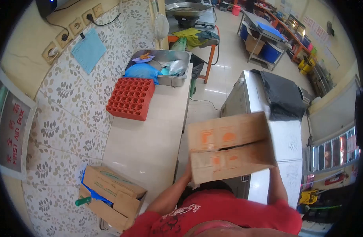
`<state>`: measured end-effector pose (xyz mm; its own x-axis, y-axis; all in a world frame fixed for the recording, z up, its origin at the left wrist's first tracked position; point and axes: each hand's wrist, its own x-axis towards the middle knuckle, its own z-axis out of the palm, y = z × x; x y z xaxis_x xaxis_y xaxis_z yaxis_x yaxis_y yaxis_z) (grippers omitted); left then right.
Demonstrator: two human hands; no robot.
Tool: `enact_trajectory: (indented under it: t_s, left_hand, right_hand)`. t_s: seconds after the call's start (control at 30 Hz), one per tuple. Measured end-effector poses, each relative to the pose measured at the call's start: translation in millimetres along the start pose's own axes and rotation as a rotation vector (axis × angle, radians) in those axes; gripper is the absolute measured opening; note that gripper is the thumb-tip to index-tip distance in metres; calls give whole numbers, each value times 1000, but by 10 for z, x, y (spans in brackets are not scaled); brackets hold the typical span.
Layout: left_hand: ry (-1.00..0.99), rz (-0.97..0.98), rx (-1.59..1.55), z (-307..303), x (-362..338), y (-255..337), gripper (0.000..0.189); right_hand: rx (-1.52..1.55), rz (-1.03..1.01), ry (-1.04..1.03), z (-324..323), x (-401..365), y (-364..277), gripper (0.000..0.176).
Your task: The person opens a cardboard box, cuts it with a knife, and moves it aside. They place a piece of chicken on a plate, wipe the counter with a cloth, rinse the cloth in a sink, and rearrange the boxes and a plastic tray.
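Observation:
A brown cardboard box with orange prints is held up in front of the red shirt, its middle seam facing the camera. My left hand is at the box's lower left edge, mostly hidden behind it. At the lower right corner, my right hand supports the box, its fingers hidden too. Left of the box, a red egg tray stack rests on the pale counter. Another cardboard box, with blue plastic and a green handle, is at the lower left.
A metal basin with a blue bag and dishes stands at the counter's far end. On the right is a white appliance with black plastic on top. Farther back are a wok and a metal table.

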<state>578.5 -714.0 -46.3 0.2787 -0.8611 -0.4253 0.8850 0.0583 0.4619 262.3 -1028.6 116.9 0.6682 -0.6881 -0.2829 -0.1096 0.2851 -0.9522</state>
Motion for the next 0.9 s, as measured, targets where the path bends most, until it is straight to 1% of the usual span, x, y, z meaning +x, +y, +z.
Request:
enact_trajectory:
  t_s: [0.03,0.1,0.2,0.23,0.27,0.3,0.33,0.4,0.43,0.5,0.6,0.67,0.7,0.73,0.77,0.8,0.83,0.87,0.9]
  left_hand:
    - [-64,-52,69,404,77,68,76]
    - [-239,-104,69,936,525,-150,82]
    - [-419,-71,366,1853,818,-427,86]
    - [-551,-39,492,1803,1279,-918,86]
    - [-534,43,765,2046,1421,-1186,86]
    - [-516,121,1043,2242,1465,-1347,86]
    - [-601,21,1429,2428,1340,-1406,89]
    - [-676,-26,1461,2736,1320,-1483,90]
    - [-762,-23,1386,2761,1419,-1550,86]
    - [-921,-9,1241,2746,1702,-1540,80]
    - [-977,-315,1198,2643,1926,-1028,68]
    - [-736,-24,1179,2325,1881,-703,58]
    - [-622,-29,1186,2142,1905,-504,54]
    - [-511,-32,1190,1932,1954,-301,51]
    - [-406,25,1143,1712,1996,-80,48]
    - [-305,83,1091,1515,2010,139,46]
    - [-162,115,1100,1415,1979,420,44]
    - [-16,153,1102,1326,1963,712,42]
    - [72,257,1072,1159,2005,927,42]
  right_hand:
    - [12,-36,92,-230,-286,-28,58]
    - [30,-115,274,-659,-830,-14,58]
    - [40,-242,541,-1250,-1590,138,59]
    - [82,-273,630,-1422,-1804,173,59]
    - [152,-299,728,-1579,-1989,213,59]
    - [329,-295,823,-1687,-2120,196,58]
    - [507,-308,923,-1771,-2245,161,58]
    - [26,-242,950,-1907,-2323,264,51]
    - [-219,-203,960,-1983,-2389,292,48]
    - [-522,-101,1078,-2265,-2384,203,48]
    - [-747,-28,1286,-2950,-2306,-217,48]
    - [-797,-76,1313,-3495,-2174,-435,48]
    - [-826,-125,1280,-3680,-2020,-525,48]
    - [-846,-189,1242,-3526,-1733,-756,48]
    - [-943,-263,1176,-3282,-1318,-885,47]
    - [-1037,-342,1107,-2770,-807,-1170,46]
    - [-1126,-422,1037,-2259,-296,-1453,46]
    - [-1027,-388,944,-2111,180,-1499,45]
    - [-926,-347,859,-1964,657,-1546,43]
